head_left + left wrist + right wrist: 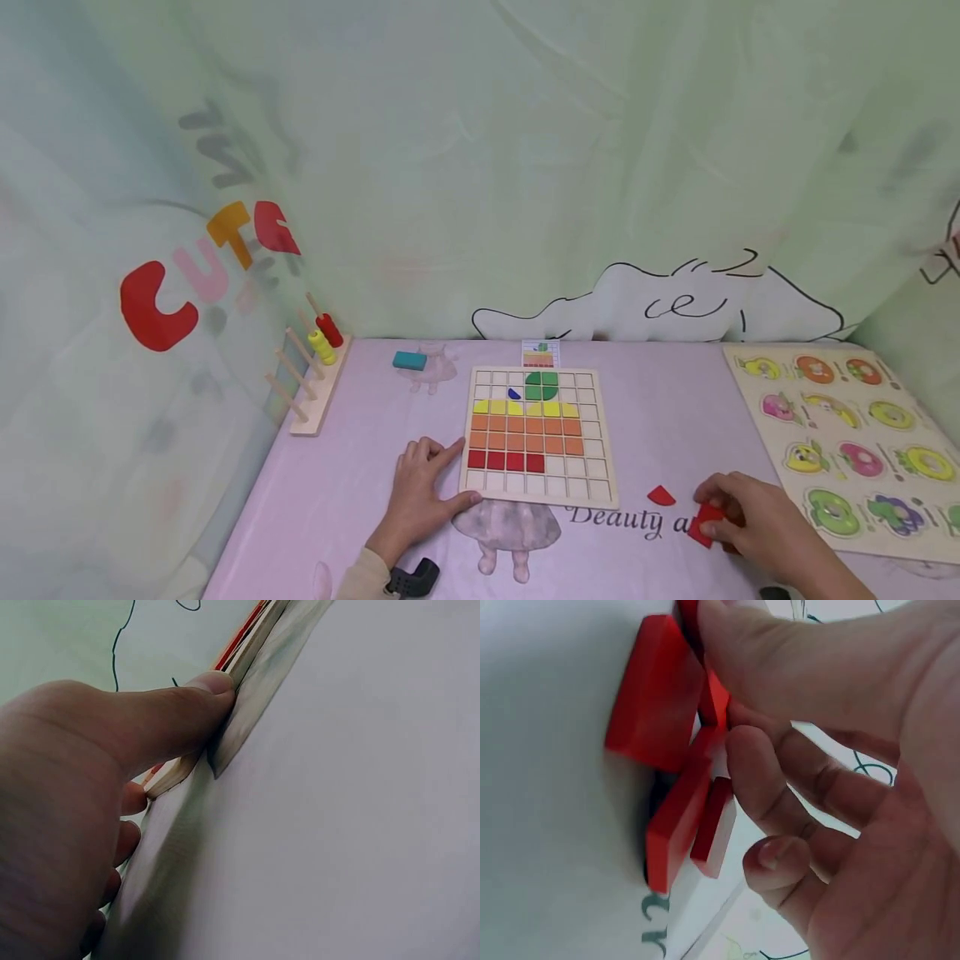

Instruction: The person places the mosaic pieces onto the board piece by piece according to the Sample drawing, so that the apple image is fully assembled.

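Note:
A square wooden grid board (605,467) lies on the cloth, with rows of red, orange and yellow tiles and a green group near its top. My left hand (420,493) holds its near left corner, thumb (187,712) on the near edge and forefinger at the left side. To the right of the board, my right hand (757,518) pinches a red tile (702,532) between thumb and fingers. More red blocks (658,697) lie close around those fingertips in the right wrist view. A red quarter-round piece (661,496) lies between board and hand.
A small pattern card (540,353) sits behind the board. At the far left stands a peg rack (318,400) with yellow and red rings. A teal block (409,360) lies nearby. A fruit puzzle board (817,423) fills the right side. Fabric walls enclose the table.

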Motion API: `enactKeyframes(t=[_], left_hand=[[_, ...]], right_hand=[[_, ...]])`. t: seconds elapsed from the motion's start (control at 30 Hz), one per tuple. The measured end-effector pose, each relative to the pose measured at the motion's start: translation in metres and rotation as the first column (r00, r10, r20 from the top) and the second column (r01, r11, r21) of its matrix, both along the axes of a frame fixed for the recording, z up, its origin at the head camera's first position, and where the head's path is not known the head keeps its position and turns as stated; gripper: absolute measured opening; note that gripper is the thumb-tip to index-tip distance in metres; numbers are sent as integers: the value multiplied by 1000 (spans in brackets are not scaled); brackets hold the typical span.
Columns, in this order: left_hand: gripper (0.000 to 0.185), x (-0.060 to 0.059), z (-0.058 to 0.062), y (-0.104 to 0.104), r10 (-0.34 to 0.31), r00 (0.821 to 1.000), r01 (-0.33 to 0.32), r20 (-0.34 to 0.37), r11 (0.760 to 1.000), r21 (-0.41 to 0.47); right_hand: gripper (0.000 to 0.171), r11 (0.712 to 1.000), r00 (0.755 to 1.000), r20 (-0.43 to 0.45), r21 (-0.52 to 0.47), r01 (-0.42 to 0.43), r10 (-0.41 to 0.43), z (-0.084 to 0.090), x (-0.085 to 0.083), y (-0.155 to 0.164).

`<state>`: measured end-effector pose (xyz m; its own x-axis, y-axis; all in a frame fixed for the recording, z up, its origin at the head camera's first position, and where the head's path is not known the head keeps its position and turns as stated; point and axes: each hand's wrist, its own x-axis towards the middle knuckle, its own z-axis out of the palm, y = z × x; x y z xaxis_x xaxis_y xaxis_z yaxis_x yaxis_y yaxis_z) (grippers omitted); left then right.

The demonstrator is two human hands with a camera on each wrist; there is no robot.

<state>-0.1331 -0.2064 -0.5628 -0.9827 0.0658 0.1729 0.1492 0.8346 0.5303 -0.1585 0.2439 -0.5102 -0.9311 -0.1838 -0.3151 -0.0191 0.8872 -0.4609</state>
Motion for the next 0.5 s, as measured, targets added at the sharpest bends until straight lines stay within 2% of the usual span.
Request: enactKeyframes(t=[0.33, 0.4, 0.5], left_hand=[[81, -1, -1, -1, -6, 1000, 6, 4, 1000, 2], [80, -1, -1, -1, -7, 1000, 7, -5, 1000, -5], [80, -1, -1, -1, -8, 1000, 8, -13, 1000, -7]], right_hand=[[23, 999, 999, -14, -11, 31, -31, 5, 0, -9], [23, 999, 998, -57, -37, 37, -39, 6, 2, -11], [26, 992, 984, -170, -117, 36, -56, 7, 5, -18]])
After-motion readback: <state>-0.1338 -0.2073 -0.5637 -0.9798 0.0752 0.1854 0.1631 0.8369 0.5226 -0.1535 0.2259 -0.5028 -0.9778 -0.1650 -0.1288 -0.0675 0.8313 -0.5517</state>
